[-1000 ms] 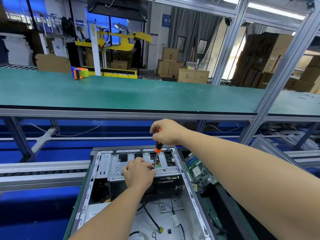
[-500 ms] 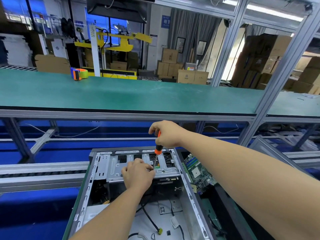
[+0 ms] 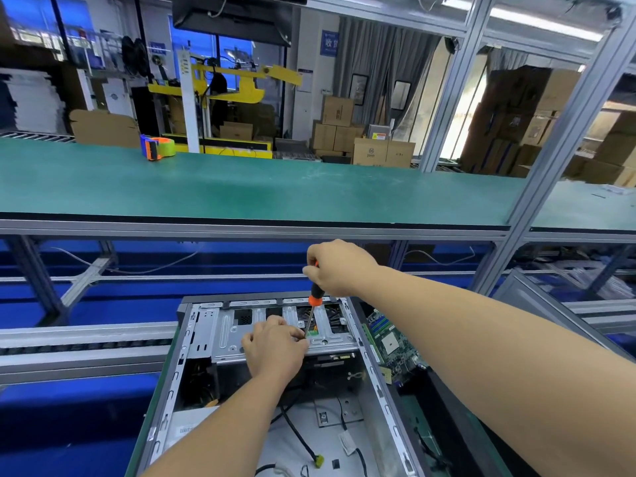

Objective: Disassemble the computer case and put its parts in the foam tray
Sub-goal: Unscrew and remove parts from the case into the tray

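An open grey computer case (image 3: 192,342) lies on the bench before me, with a silver drive cage (image 3: 227,333) across its far end. My right hand (image 3: 339,266) grips the handle of an orange-and-black screwdriver (image 3: 314,297), held nearly upright with its tip down on the cage. My left hand (image 3: 273,349) rests on the cage with curled fingers, its fingertips pinching the shaft by the tip. Loose black cables (image 3: 299,438) lie on the case floor. No foam tray is in view.
A green motherboard (image 3: 390,342) lies just right of the case. A long green-topped bench (image 3: 275,187) runs across behind, carrying an orange-and-blue tape dispenser (image 3: 156,146). Aluminium frame posts (image 3: 537,187) rise at the right. Cardboard boxes are stacked far behind.
Both hands stay at the same spot on the drive cage; the right hand has shifted only slightly on the screwdriver handle.
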